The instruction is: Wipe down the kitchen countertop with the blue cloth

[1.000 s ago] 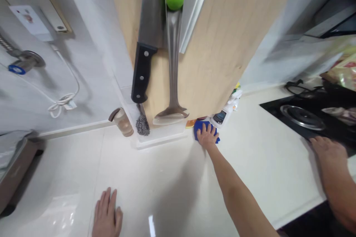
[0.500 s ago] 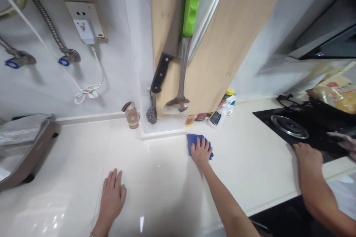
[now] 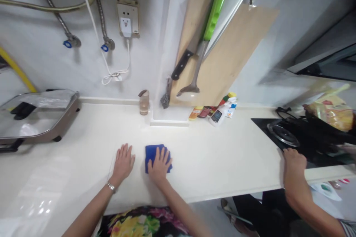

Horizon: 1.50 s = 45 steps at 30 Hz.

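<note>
A folded blue cloth (image 3: 151, 153) lies flat on the white counter (image 3: 211, 159). My right hand (image 3: 160, 164) holds it down against the surface, its fingers spread over the cloth's right part. Left of the cloth, my left hand (image 3: 122, 163) rests palm down on the counter, holding nothing, with a metal band (image 3: 111, 187) at the wrist. A gap of bare counter separates it from the cloth.
A lidded electric pan (image 3: 41, 118) stands at the left. By the wall are a clear tumbler (image 3: 144, 103) and a spray bottle (image 3: 218, 115). A cutting board (image 3: 222, 70), knife (image 3: 182, 64) and ladle (image 3: 191, 87) hang above. Another person's hand (image 3: 295, 161) rests near the cooktop (image 3: 314, 155).
My right hand has slid left across the counter with the blue cloth, closer to my left hand. The view has shifted, showing more of the pan at the left.
</note>
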Tool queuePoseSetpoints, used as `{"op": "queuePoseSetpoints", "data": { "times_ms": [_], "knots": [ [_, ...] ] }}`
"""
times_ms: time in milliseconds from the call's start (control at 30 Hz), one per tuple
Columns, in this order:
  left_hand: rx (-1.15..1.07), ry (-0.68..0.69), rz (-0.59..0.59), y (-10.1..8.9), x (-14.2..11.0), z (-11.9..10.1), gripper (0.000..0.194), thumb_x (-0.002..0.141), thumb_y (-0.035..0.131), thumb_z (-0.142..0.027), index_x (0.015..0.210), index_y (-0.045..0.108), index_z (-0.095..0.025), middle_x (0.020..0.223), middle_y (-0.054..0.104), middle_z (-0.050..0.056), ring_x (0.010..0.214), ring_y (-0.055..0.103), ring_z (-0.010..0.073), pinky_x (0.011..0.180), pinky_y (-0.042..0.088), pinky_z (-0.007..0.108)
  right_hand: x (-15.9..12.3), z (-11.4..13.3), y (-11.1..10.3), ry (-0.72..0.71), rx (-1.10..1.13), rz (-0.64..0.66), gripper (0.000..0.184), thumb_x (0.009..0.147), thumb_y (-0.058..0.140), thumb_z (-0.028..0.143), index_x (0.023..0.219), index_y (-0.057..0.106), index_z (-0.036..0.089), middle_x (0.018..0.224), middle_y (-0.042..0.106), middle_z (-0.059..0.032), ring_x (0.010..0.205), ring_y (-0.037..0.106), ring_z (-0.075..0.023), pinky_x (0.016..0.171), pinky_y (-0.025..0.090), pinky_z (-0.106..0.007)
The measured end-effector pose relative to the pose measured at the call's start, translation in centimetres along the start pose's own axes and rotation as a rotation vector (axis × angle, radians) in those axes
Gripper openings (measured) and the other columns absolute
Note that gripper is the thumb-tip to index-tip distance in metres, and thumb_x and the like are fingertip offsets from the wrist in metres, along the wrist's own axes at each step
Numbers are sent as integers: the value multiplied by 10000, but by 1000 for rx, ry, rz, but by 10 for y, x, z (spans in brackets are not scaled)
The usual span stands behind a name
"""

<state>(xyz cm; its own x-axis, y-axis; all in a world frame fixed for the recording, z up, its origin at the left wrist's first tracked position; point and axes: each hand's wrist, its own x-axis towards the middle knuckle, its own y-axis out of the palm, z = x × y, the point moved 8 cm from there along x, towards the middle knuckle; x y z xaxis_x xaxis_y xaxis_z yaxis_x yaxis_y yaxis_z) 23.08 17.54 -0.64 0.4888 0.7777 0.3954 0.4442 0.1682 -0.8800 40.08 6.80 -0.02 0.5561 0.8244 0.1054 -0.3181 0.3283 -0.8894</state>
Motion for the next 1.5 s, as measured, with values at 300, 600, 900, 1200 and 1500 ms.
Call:
{"op": "queuePoseSetpoints", "data": {
  "times_ms": [300,600,900,1200,1500],
  "knots": [
    [-113,-70,87,1,-14,-9,457,995,427,-378,1328,624,-135,1542,452,215,1481,353,364,1199,293,602,-25,-45,-16,-112,710,-141,472,912,399,393,1261,608,154,1292,658,-150,1213,606,-251,1100,464,-476],
    [-287,-225,83,3,-12,-12,330,932,556,-410,1123,672,-167,1501,503,198,1473,361,375,1195,248,641,-29,-65,-22,-179,618,-150,412,927,402,376,1222,605,173,1243,675,-137,1167,629,-240,1048,512,-459],
    [-626,-154,86,-24,-8,-39,160,968,462,-287,1005,610,-241,1094,732,17,1184,636,220,1243,145,594,29,-17,-1,-304,390,-6,558,902,396,381,1375,510,108,1365,593,-183,1285,544,-270,1131,437,-511],
    [-957,-39,306,-54,-40,-82,172,953,504,-311,1050,622,-235,1082,712,43,1021,678,176,932,510,299,-1,-19,-45,-458,508,296,431,739,540,194,1134,706,239,1024,699,-69,1027,653,-228,968,542,-416],
    [-1216,-281,189,-64,50,-70,217,910,576,-411,989,558,-209,809,691,-9,709,632,130,673,481,248,47,4,-103,-312,572,191,288,876,581,415,997,768,232,962,775,-54,862,719,-227,815,603,-368]
  ]
}}
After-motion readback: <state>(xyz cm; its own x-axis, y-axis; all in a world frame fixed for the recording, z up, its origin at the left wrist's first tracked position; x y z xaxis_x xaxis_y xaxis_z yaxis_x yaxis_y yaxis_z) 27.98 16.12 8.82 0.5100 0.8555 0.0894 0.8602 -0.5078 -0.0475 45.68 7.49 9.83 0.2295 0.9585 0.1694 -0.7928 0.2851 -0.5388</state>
